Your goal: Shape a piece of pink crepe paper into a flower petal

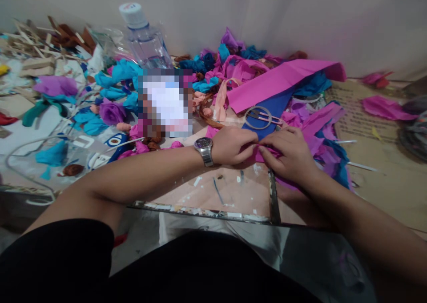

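Note:
My left hand (235,145), with a steel watch (203,151) on the wrist, reaches in over the table. Its thumb and forefinger pinch a small piece of pink crepe paper (266,155). Right beside it, my right hand (289,153) grips the same piece, fingertips nearly touching the left ones. Most of the paper is hidden by my fingers. Just beyond the hands lie a thin ring (258,117) and a slim looped metal tool, both on a dark blue sheet (274,102). A long folded strip of pink crepe paper (287,78) rests across that sheet.
A clear bottle (147,43) with a white cap stands behind a phone-like bright screen (170,103), which is blurred. Blue and purple crumpled paper flowers (112,112) crowd the left. Wood sticks (31,38) pile up at far left. Cardboard (370,161) covers the right.

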Demonstrator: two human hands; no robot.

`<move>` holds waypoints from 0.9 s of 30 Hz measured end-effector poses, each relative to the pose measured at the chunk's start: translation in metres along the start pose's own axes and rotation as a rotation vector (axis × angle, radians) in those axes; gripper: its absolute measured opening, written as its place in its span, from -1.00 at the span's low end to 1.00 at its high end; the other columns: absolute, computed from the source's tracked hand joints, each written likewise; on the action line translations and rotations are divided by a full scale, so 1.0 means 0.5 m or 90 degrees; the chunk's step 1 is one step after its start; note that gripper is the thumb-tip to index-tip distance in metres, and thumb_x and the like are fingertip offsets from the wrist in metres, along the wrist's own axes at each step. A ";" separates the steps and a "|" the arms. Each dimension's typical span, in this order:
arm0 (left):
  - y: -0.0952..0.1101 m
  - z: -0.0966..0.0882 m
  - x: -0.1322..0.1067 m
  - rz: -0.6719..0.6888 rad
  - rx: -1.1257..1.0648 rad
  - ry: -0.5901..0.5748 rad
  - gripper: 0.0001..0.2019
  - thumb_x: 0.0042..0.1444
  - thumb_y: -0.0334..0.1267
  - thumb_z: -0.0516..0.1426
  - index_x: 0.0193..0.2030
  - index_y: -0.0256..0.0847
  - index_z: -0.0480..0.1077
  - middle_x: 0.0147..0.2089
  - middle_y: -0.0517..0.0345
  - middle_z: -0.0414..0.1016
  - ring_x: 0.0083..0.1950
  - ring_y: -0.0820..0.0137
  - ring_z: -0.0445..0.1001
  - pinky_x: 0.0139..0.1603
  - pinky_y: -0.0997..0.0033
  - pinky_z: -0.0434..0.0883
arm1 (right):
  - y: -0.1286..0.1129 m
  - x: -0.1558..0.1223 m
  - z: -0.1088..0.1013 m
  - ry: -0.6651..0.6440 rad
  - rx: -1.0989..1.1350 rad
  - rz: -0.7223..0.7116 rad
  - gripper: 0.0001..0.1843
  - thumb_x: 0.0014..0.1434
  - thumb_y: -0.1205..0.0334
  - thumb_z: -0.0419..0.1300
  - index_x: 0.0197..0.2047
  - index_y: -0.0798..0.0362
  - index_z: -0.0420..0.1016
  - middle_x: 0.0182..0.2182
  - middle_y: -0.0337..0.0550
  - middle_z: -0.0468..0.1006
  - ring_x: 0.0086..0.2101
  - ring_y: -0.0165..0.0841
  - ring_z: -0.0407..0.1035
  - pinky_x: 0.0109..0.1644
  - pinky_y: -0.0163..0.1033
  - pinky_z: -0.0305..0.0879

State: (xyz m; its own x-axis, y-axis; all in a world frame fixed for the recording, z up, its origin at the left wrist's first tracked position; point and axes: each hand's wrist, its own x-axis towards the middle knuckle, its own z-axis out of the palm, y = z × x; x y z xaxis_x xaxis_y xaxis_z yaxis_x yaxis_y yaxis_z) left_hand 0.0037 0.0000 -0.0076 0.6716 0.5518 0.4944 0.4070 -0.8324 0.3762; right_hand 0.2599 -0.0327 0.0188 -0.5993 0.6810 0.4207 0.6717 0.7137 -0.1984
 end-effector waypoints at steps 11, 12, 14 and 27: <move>-0.005 0.003 -0.002 0.020 0.002 0.018 -0.69 0.53 -0.13 0.05 -0.09 -0.18 0.59 -0.20 0.05 0.74 -0.22 0.29 0.63 -0.17 0.22 0.35 | -0.003 0.001 0.000 0.014 0.000 0.000 -0.80 0.62 0.08 0.22 -0.02 -0.09 0.66 -0.11 -0.21 0.82 -0.05 -0.18 0.65 0.33 0.13 0.26; -0.005 0.004 -0.002 0.018 0.002 0.016 -0.69 0.52 -0.13 0.05 -0.09 -0.18 0.59 -0.20 0.04 0.74 -0.22 0.29 0.63 -0.17 0.22 0.35 | -0.003 0.001 0.000 0.010 0.002 0.003 -0.79 0.62 0.07 0.21 -0.02 -0.09 0.67 -0.12 -0.21 0.81 -0.05 -0.18 0.64 0.34 0.14 0.26; -0.004 0.004 -0.002 0.016 0.000 0.013 -0.70 0.52 -0.14 0.05 -0.09 -0.18 0.59 -0.20 0.05 0.74 -0.22 0.29 0.63 -0.18 0.22 0.34 | -0.002 0.001 0.000 -0.002 0.010 0.009 -0.77 0.62 0.06 0.20 -0.02 -0.09 0.67 -0.12 -0.20 0.81 -0.06 -0.17 0.63 0.36 0.15 0.27; 0.002 0.004 -0.001 -0.005 0.011 -0.023 -0.66 0.52 -0.10 0.03 -0.10 -0.17 0.58 -0.19 0.03 0.74 -0.22 0.28 0.62 -0.16 0.20 0.34 | 0.002 0.003 0.004 0.022 0.018 -0.053 -0.84 0.60 0.16 0.26 -0.07 -0.05 0.63 -0.17 -0.25 0.79 -0.12 -0.25 0.64 0.20 0.06 0.26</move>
State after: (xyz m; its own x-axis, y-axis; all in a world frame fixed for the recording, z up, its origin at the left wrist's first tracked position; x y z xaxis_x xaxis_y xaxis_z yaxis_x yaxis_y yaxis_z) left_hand 0.0047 -0.0011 -0.0091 0.6900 0.5558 0.4636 0.4218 -0.8293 0.3665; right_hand 0.2587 -0.0307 0.0173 -0.6366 0.6134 0.4675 0.6072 0.7724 -0.1865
